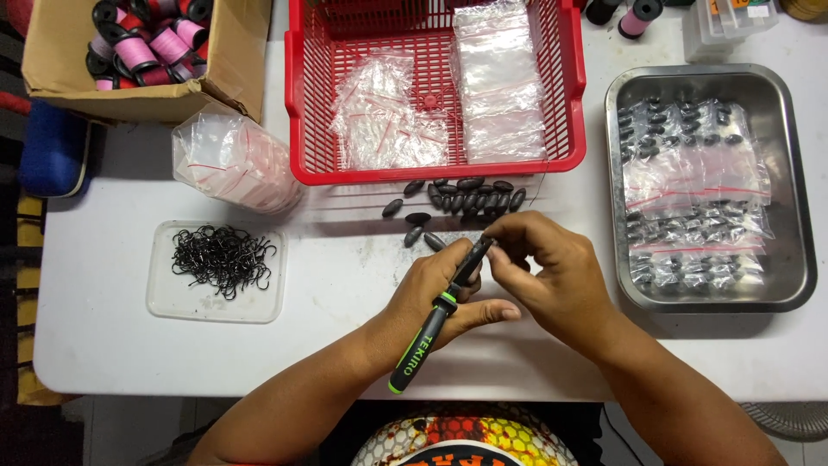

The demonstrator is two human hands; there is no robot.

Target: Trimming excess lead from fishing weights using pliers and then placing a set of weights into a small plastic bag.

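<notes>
Left hand (448, 298) clamped on black pliers w/ green-trimmed handle (429, 332), nose up toward right hand (552, 272). Right hand's fingertips pinched together at plier tip; item between them too small to tell, poss. one sinker. Both hands over white surface (103, 345), just below loose pile of dark oval sinkers (461, 200).

Progress, as judged: partly done. Steel tray (798, 173), right: several clear zip bags w/ red strip (694, 194) already filled w/ sinkers, stacked. Loose pile on surface not yet bagged, approx. a dozen-plus pcs. Empty bags on hand in quantity, so more left than done, probably.

Containers:
- Red plastic basket (297, 103), top centre: empty clear zip bags, one loose heap and one neat stack.
- Clear bundle of further bags (233, 164), lying on surface left of basket.
- Shallow clear tray (164, 298), left: tangle of black hooks (222, 259).
- Cardboard box (60, 69), top left: spools w/ pink thread (138, 52).
- Two more spools (640, 17) at top edge, near clear plastic box, contents unclear.
</notes>
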